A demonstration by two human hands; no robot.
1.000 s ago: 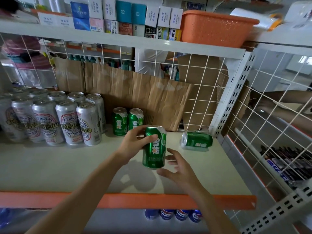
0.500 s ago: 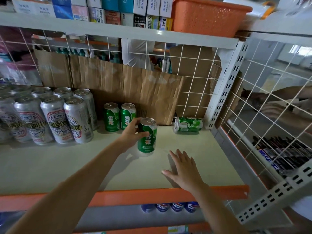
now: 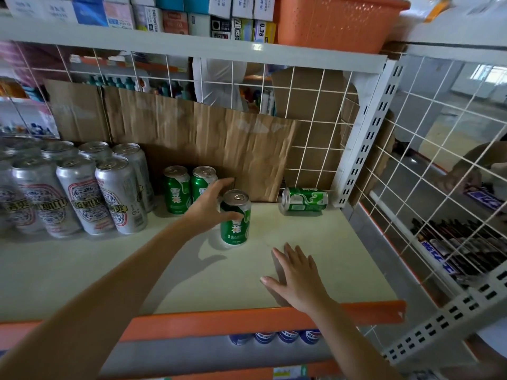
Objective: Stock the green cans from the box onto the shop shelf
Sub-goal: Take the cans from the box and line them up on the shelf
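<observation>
Green can (image 3: 235, 218) upright on the shelf (image 3: 343, 256), left hand (image 3: 208, 207) grasping it, thumb across its front, fingers behind, two standing cans (image 3: 177, 189) just beyond that hand, toppled can (image 3: 304, 199) off to its right, right hand (image 3: 295, 275) nearer the front edge, released, fingers straight, palm flat on the shelf.

Silver cans (image 3: 90, 193), cardboard sheet (image 3: 205, 138), orange basket (image 3: 337, 20)

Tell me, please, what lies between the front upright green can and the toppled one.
Only bare shelf separates front can from toppled can, per the head view.
</observation>
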